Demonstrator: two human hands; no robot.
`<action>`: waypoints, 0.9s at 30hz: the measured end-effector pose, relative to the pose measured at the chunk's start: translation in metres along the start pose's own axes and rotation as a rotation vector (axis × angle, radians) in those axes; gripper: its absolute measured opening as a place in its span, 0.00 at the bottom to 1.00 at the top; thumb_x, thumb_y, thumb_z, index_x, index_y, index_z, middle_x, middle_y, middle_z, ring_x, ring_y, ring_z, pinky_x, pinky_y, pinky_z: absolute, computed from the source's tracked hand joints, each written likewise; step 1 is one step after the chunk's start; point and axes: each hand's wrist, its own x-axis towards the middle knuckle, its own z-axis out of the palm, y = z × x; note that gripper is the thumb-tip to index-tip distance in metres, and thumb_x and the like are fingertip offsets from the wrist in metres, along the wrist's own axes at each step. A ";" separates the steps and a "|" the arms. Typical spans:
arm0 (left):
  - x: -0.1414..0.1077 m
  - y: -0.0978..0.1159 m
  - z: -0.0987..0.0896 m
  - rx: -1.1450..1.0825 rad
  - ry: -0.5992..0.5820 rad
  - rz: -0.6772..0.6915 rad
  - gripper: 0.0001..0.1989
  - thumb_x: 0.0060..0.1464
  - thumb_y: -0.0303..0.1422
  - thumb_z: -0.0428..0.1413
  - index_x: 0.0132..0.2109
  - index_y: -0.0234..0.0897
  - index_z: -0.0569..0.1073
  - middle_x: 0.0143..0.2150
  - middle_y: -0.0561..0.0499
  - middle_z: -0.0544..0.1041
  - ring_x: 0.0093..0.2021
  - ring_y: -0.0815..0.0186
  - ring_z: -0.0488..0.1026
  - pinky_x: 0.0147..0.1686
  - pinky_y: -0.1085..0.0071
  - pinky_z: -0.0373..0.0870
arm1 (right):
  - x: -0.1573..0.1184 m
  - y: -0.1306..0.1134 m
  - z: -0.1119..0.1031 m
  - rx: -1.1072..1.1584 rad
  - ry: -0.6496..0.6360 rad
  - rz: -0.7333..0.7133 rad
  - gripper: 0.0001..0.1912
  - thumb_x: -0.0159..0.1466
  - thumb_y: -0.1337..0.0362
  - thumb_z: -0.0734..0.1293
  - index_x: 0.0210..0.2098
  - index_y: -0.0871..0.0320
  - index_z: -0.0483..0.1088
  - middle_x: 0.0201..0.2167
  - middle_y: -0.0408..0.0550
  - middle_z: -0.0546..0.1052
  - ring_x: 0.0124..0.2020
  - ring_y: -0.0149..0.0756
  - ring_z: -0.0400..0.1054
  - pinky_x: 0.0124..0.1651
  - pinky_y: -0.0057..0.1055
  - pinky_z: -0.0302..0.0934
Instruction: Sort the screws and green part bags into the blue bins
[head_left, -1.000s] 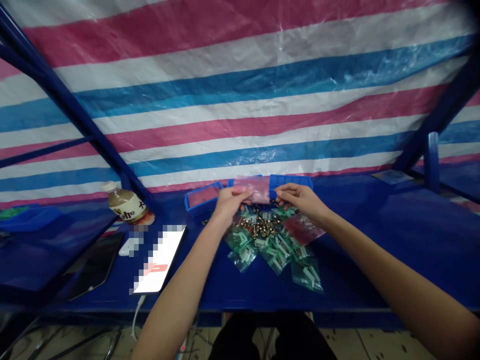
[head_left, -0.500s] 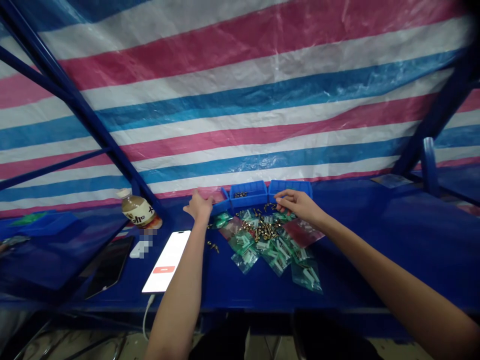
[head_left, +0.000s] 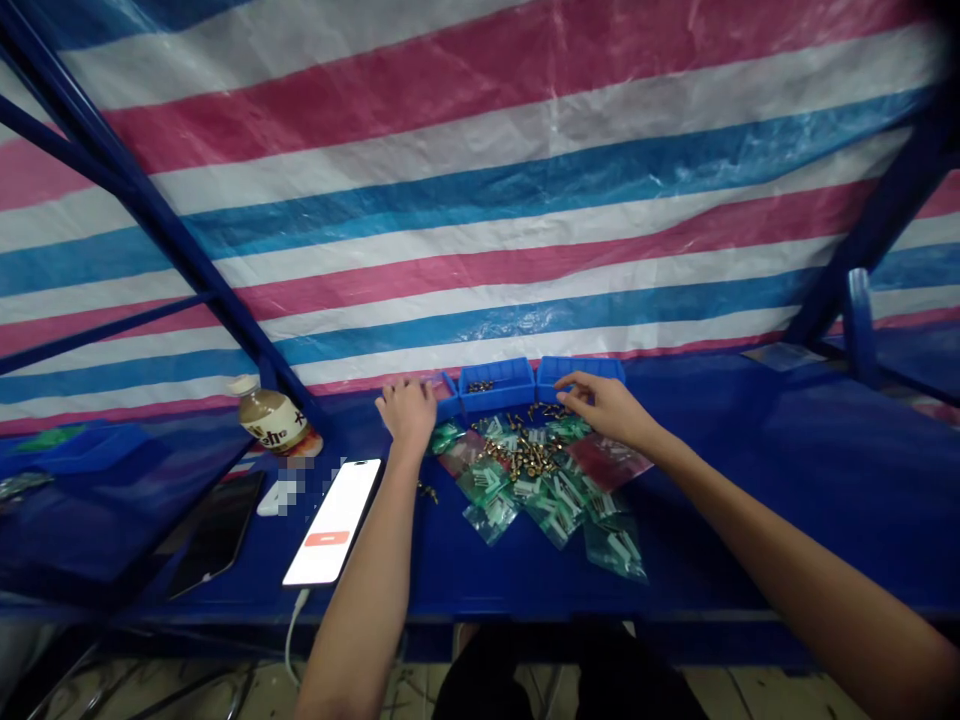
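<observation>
At the left blue bin [head_left: 448, 402], which holds pink-red bags, is my left hand [head_left: 409, 410]. Its fingers are apart and bent downward over the bin, with the tips partly hidden. My right hand [head_left: 604, 405] hovers by the front of the right blue bin [head_left: 592, 370], thumb and fingers loosely curved and apart, nothing visible between them. Below the hands spreads a pile of brass-coloured screws [head_left: 531, 458] and small clear-and-green bags [head_left: 559, 510] with white plugs inside. A red bag [head_left: 611, 460] lies under my right wrist. The middle blue bin [head_left: 499, 392] contains some screws.
Left of my forearm lies a lit phone [head_left: 334, 520] with a white cable [head_left: 291, 640]. Further left are a dark tablet [head_left: 217, 535], a white object [head_left: 274, 498] and a drink bottle [head_left: 274, 420]. Blue frame posts [head_left: 187, 240] and a striped sheet [head_left: 525, 220] stand behind the blue table [head_left: 750, 450].
My left hand has shifted slightly right and turned, its back now up over the left bin. My right hand has lifted slightly, and its thumb and fingers look wider apart.
</observation>
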 end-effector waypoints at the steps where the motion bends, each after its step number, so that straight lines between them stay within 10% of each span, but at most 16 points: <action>1: 0.000 0.000 0.001 0.010 -0.048 0.017 0.21 0.64 0.42 0.43 0.49 0.36 0.76 0.53 0.36 0.74 0.54 0.45 0.65 0.51 0.52 0.59 | 0.000 0.001 -0.005 -0.090 -0.046 -0.045 0.13 0.65 0.55 0.64 0.43 0.56 0.73 0.29 0.47 0.77 0.31 0.37 0.69 0.36 0.34 0.60; 9: -0.015 0.030 -0.010 -0.056 0.037 0.202 0.26 0.66 0.45 0.39 0.54 0.36 0.73 0.55 0.36 0.74 0.56 0.43 0.62 0.53 0.50 0.55 | 0.001 0.029 -0.039 -0.184 -0.644 -0.056 0.13 0.52 0.61 0.73 0.37 0.53 0.76 0.34 0.46 0.74 0.35 0.39 0.67 0.36 0.32 0.59; 19: -0.046 0.071 -0.025 -0.468 -0.127 0.720 0.20 0.66 0.41 0.44 0.57 0.41 0.72 0.60 0.44 0.71 0.59 0.51 0.60 0.58 0.56 0.53 | -0.001 0.031 -0.043 -0.104 -0.692 -0.069 0.06 0.52 0.65 0.70 0.31 0.54 0.72 0.33 0.45 0.73 0.38 0.39 0.65 0.38 0.32 0.58; 27: -0.056 0.082 -0.026 -0.891 -0.301 0.606 0.20 0.64 0.44 0.46 0.44 0.41 0.79 0.44 0.46 0.80 0.49 0.56 0.70 0.54 0.63 0.61 | -0.002 0.013 -0.054 0.431 -0.533 0.090 0.17 0.52 0.57 0.74 0.35 0.55 0.66 0.33 0.43 0.76 0.36 0.35 0.70 0.40 0.33 0.61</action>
